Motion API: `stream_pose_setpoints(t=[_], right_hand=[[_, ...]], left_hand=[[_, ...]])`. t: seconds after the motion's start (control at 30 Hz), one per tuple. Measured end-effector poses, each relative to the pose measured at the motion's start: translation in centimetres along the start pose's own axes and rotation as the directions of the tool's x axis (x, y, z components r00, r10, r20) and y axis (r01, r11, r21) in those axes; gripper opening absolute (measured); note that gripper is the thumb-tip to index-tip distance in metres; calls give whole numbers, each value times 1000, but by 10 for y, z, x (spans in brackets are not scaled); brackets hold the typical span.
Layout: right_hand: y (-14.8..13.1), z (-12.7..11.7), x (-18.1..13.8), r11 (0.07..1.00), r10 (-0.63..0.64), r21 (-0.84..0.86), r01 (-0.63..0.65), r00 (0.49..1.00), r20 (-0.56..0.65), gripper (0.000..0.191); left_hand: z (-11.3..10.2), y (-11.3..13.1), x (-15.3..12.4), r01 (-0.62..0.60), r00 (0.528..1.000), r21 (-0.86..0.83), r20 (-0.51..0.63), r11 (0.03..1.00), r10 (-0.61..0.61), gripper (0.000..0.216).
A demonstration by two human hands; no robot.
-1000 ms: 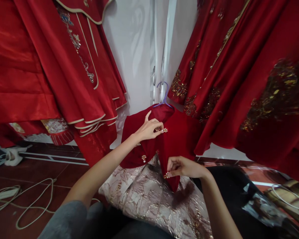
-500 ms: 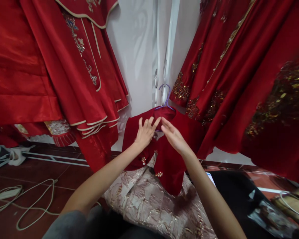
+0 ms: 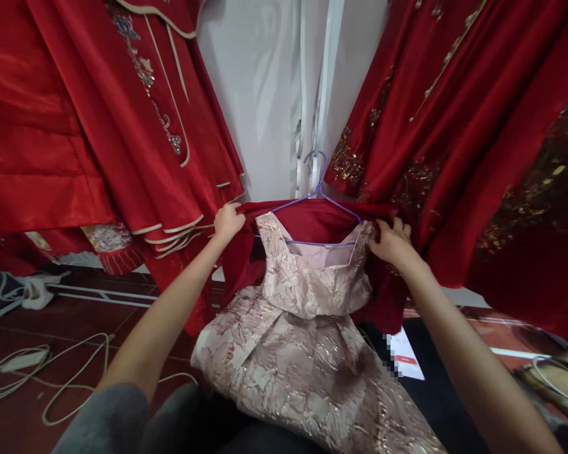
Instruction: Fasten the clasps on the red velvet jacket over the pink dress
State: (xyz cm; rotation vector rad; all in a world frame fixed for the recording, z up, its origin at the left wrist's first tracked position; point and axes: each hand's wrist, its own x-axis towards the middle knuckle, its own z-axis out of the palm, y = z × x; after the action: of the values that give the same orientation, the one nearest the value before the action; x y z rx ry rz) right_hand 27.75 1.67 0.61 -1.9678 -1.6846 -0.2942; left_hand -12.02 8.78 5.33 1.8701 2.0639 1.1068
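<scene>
A pale pink brocade dress [image 3: 307, 353] hangs by its straps on a purple wire hanger [image 3: 320, 183]. Behind its bodice, a dark red jacket [image 3: 307, 217] is spread wide, pulled back off the dress's shoulders. My left hand [image 3: 228, 222] grips the jacket's edge on the left, fingers closed over the cloth. On the right, my right hand [image 3: 394, 239] has bent fingers closed on the jacket beside the dress strap. The jacket's front panels fall behind the bodice on both sides.
Red embroidered garments [image 3: 156, 120] hang on the left, and more with gold beading [image 3: 435, 126] on the right. A white cable [image 3: 76, 378] lies coiled on the tiled floor. A phone with a lit screen [image 3: 404, 353] rests on a black surface at lower right.
My hands have moved apart from the jacket's neckline, drawing its two fronts open to the sides. The dress bodice and the hanger's arms now show.
</scene>
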Motion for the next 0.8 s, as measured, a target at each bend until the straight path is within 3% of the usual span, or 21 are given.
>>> stream_pose_setpoints(t=[0.1, 0.17, 0.3, 0.4, 0.57, 0.63, 0.8], right_hand=[[22, -7, 18, 998, -58, 2, 59, 972, 228, 64], [28, -9, 24, 993, -117, 44, 109, 957, 264, 70], [16, -1, 21, 959, -279, 80, 271, 954, 112, 67], [0, 14, 13, 953, -296, 80, 293, 955, 16, 68], [-16, 31, 14, 981, -194, 22, 193, 968, 160, 94], [-16, 31, 22, 991, -128, -13, 131, 979, 158, 101], [-7, 21, 42, 989, -134, -57, 139, 987, 89, 91]], left_hand=[[-5, -6, 10, 107, 985, -65, 145, 992, -97, 16], [-5, -11, 9, 149, 967, -100, 223, 984, -124, 10], [-5, -14, 6, 195, 946, -168, 294, 966, -140, 11], [-5, -13, 6, 212, 942, -185, 299, 960, -151, 8], [-9, -5, 5, 189, 948, -195, 291, 962, -127, 5], [-11, 1, 3, 158, 954, -210, 285, 965, -94, 7], [-12, 15, 3, 101, 963, -284, 270, 953, -22, 9]])
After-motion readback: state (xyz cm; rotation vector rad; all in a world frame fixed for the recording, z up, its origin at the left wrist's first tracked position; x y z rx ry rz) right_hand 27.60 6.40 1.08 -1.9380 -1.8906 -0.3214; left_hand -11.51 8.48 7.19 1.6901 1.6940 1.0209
